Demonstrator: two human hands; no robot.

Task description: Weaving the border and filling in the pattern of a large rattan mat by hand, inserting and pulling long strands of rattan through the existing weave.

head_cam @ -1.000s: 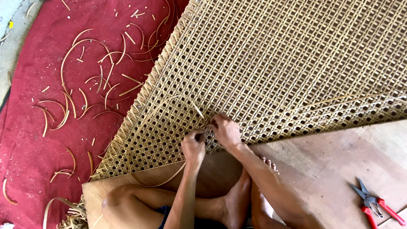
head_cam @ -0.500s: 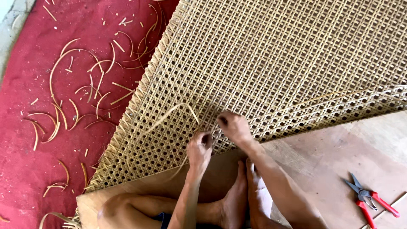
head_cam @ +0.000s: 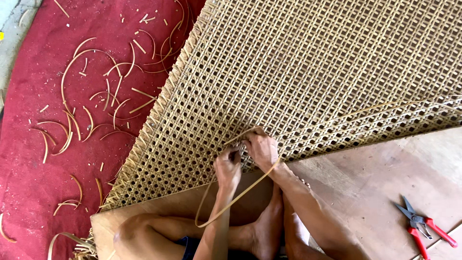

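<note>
**Cane mat mostly woven, near edge in hand**

While both hands pinch a thin cane strip (head_cam: pixel 240 190) at the near edge of the woven mat (head_cam: pixel 313 72), most of the mat looks finished. Left hand (head_cam: pixel 227 166) and right hand (head_cam: pixel 261 148) touch. Cut scraps (head_cam: pixel 91 110) litter the red carpet (head_cam: pixel 29 183); pliers (head_cam: pixel 423 226) lie on the board (head_cam: pixel 385 178).

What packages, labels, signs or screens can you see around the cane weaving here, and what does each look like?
None in view: no package, label, sign or screen.
Only the woven cane sheet, a loose cane strip at both hands, cane offcuts on the red carpet, and red-handled cutters on the wooden board.
</note>
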